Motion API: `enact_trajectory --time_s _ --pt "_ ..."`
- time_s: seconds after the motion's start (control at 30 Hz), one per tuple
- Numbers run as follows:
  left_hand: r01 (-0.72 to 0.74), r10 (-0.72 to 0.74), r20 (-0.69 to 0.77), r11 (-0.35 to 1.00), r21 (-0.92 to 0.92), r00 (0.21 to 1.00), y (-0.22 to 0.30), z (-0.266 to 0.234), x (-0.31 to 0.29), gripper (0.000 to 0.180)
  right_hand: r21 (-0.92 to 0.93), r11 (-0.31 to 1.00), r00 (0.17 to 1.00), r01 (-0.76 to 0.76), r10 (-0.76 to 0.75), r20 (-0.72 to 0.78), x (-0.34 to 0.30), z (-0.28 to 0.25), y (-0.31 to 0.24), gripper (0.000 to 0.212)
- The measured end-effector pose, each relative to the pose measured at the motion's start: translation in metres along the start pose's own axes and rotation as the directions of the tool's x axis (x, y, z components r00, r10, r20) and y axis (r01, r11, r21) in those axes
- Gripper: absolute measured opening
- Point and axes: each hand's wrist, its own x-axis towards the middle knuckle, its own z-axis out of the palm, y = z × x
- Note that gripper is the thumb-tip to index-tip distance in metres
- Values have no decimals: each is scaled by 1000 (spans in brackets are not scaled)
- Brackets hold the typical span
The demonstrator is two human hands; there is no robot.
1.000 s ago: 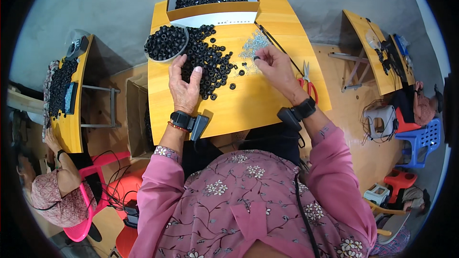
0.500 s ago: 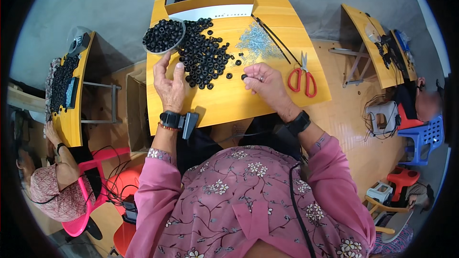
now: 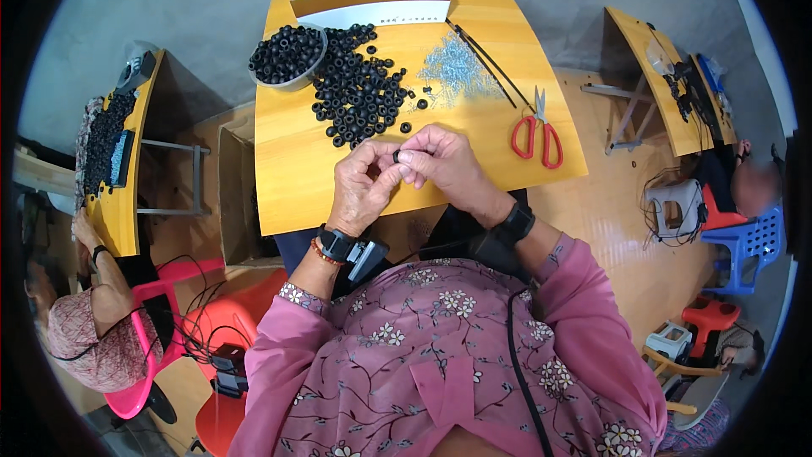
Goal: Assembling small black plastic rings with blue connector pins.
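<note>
Both the left hand (image 3: 362,186) and right hand (image 3: 444,165) pinch one small black ring (image 3: 397,155), its axis indiscernible.

Black rings (image 3: 359,101), red scissors (image 3: 534,131), yellow table (image 3: 292,178)

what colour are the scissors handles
Red, on the scissors lying right of the hands; seen in the head view.

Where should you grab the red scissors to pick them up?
Probably by the two red handle loops of the scissors, coming in from the near edge of the yellow table. The loops point toward the person; the closed blades point away. The hands are busy: left hand and right hand pinch a small black ring.
</note>
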Motion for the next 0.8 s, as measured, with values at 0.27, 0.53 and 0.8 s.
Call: enact_trajectory --time_s 0.27,0.53,0.8 --pt "110 -129 -80 971 -214 988 -2 -2 -2 25 -617 777 945 126 -284 -164 31 -55 -11 12" --pt "123 -152 -122 969 -214 981 3 -2 -1 21 -872 396 870 289 -489 66 49 -75 -17 16" --pt "154 -174 -85 967 -204 981 2 -3 -2 19 -874 285 853 393 -469 230 59 -80 -12 8"
